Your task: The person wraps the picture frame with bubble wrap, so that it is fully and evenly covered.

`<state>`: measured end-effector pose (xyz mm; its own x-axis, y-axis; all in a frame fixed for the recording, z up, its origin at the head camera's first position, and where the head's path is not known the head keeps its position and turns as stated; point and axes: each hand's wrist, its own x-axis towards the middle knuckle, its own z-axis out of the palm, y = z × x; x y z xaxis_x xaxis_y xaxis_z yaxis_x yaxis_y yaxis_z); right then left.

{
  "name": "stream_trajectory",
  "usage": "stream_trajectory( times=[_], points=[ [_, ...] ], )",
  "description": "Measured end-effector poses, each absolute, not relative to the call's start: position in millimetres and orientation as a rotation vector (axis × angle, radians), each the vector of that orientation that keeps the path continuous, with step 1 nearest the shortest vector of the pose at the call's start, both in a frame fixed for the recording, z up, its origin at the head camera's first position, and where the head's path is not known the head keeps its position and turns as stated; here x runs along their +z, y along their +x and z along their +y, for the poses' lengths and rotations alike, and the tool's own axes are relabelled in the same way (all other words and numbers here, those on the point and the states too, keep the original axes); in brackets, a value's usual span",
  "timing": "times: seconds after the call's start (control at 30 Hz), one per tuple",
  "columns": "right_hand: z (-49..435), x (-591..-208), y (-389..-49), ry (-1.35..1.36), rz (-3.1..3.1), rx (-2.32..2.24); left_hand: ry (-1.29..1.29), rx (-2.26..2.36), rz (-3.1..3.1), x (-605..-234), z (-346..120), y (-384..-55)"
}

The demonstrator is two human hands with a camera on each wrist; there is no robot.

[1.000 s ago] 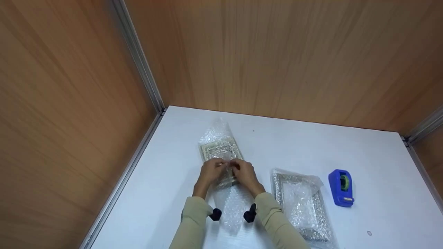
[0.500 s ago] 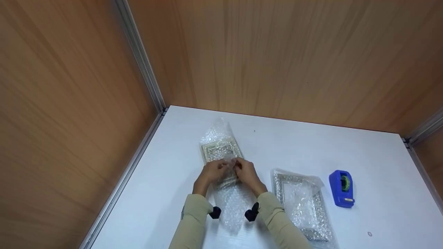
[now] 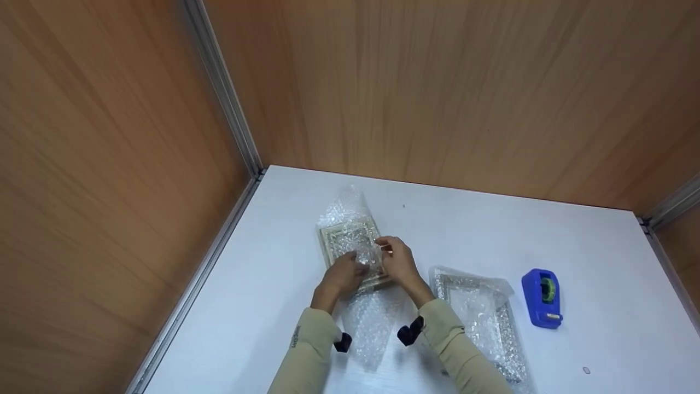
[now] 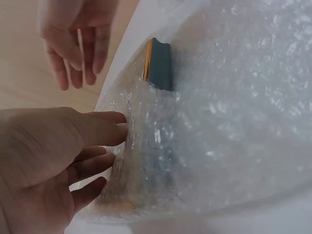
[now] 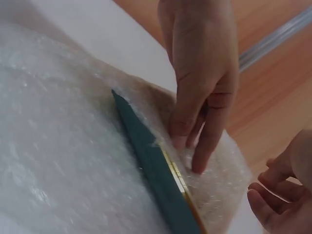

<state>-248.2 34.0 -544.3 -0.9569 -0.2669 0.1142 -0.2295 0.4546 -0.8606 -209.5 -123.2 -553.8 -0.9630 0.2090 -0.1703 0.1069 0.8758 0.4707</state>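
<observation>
1. Bubble-wrapped frame (image 3: 353, 239), pale gold and ornate, lies on the white table (image 3: 246, 306), at ten o'clock from the middle of the visible tabletop, and all the action is right here!
2. Bubble wrap (image 4: 234, 117) covers it, one loose end fanning out at twelve o'clock, another trailing towards six between the forearms.
3. Down to the wrist views, and there's a teal edge (image 5: 151, 161) with a gold line, showing at the frame's side through and beside the cloudy wrap.
4. Left hand (image 3: 344, 276) works at seven o'clock on the frame: thumb and forefinger extended, slightly apart, tips touching the wrap rather than clamping it.
5. Right hand (image 3: 401, 265), between three and four o'clock, hovers just by the frame's edge, fingers loosely bent and apart; whether a bit of film sits at the fingertips, nobody can tell.
6. Out at four o'clock, a second wrapped frame (image 3: 481, 323), larger, lies near the right forearm.
7. Farther out, between three and four, sits a blue tape dispenser (image 3: 542, 298) with a green roll; a small clear scrap (image 3: 586, 370) lies beyond, towards four.
8. Tan sleeves (image 3: 306, 350) come in from six o'clock; a wood-grain panel (image 3: 437, 98) stands at twelve.
</observation>
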Motion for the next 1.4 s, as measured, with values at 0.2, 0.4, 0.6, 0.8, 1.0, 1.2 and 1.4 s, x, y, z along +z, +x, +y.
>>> stream_trajectory(
  times=[0.2, 0.4, 0.6, 0.8, 1.0, 1.2, 1.4],
  points=[
    [49, -529, -237, -0.741, 2.634, -1.278, 0.244, 0.648, 2.827, -553, -122, -208],
    [58, -529, -221, -0.961, 2.599, -1.088, 0.274, 0.619, 2.823, -553, -123, -204],
    [63, -538, -205, -1.244, 2.623, -0.832, 0.245, 0.632, 2.822, -552, -124, -203],
    [69, -542, -189, -1.357, 2.606, -0.551, 0.216, 0.665, 2.796, -552, -124, -202],
    [73, -542, -177, -1.322, 2.624, -0.304, 0.271, 0.651, 2.817, -551, -127, -202],
    [74, -546, -174, -1.418, 2.625, -0.280, 0.314, 0.687, 2.769, -549, -133, -205],
    [72, -548, -181, -1.620, 2.543, -0.482, 0.380, 0.825, 2.675, -546, -145, -212]
  ],
)
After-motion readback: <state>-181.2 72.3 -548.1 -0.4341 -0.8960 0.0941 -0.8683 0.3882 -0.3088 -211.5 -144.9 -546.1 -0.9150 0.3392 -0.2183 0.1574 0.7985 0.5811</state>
